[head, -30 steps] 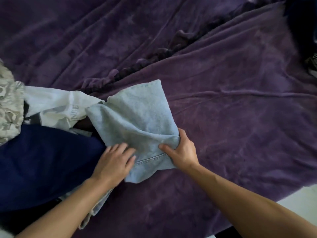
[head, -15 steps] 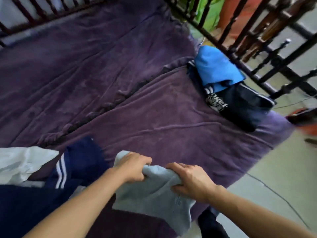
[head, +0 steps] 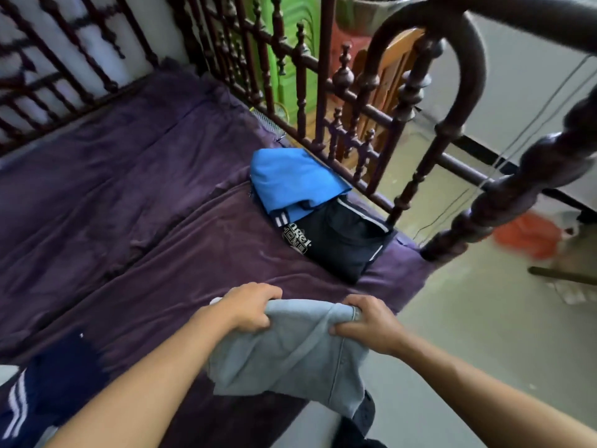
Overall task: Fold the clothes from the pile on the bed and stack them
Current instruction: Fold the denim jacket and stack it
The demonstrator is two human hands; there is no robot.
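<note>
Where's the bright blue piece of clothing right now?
In the head view the bright blue garment lies on the far right side of the bed, on top of the folded dark clothes, right beside the dark wooden railing.

The pale-blue denim piece [head: 290, 357] is hanging folded, left hand [head: 250, 307] and right hand [head: 368, 324] gripping its bunched top edge. Far right on the bed [head: 161, 221], a bright blue garment [head: 294, 179] is lying folded atop a black printed garment [head: 342, 244]. A navy striped garment [head: 61, 376] is lying crumpled at near left.
</note>
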